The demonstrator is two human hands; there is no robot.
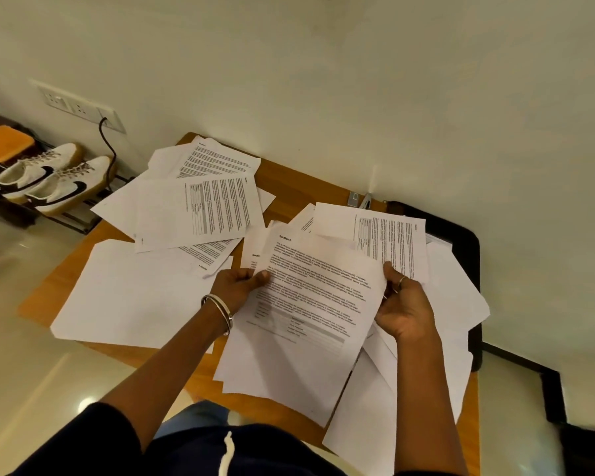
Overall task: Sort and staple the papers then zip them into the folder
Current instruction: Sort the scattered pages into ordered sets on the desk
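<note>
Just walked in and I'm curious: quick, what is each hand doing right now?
Left hand: grips the left edge of the printed sheets.
Right hand: grips their right edge.

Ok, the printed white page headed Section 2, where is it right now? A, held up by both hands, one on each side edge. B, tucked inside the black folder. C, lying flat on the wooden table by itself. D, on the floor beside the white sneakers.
A: the left hand and right hand each grip a side edge of the printed white page headed Section 2.
</note>
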